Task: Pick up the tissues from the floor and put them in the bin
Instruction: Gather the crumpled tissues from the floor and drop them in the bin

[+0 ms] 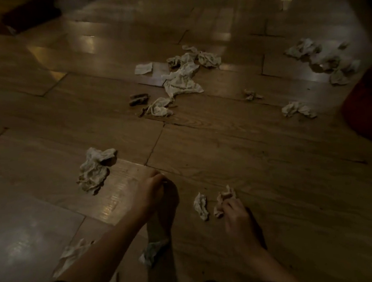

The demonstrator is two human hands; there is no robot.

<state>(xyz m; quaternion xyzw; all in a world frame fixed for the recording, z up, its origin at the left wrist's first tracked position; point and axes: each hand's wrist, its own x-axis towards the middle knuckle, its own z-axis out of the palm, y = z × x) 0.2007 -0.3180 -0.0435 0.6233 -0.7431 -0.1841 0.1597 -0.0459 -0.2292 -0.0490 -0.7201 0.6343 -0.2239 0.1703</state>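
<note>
Many crumpled tissues on the wooden floor point(224, 142), logged from nearest outward. Item one: a small wad point(223, 198) pinched in my right hand point(236, 214), grip closed narrow on it, wad low at the floor or barely clear of it; I cannot tell which. Item two: a twisted tissue point(201, 206) just beside that wad, apart from the hand. Item three: my left hand point(152, 187), fingers curled in; whether it holds anything I cannot tell in this dim light. Item four: a pale scrap point(152, 252) below the left forearm, and a flattened tissue point(72, 255) partly hidden by that arm. Item five: a large crumpled tissue point(94, 169) near the left hand. Item six: a central heap point(182, 79) farther off, with a flat paper slip point(143, 68) at its edge and a loose ball point(159, 108) nearer me. Item seven: a second cluster point(327, 61) far right, plus two strays point(298, 109) point(251, 94). A dark red shape point(363, 110) at the right edge may be the bin; not confirmed. Handling note, by my judgement: tissue is light and compressible, so close firmly around the wad, gather the twisted neighbour into the same grip before rising, and work outward in handfuls to spare trips.
</note>
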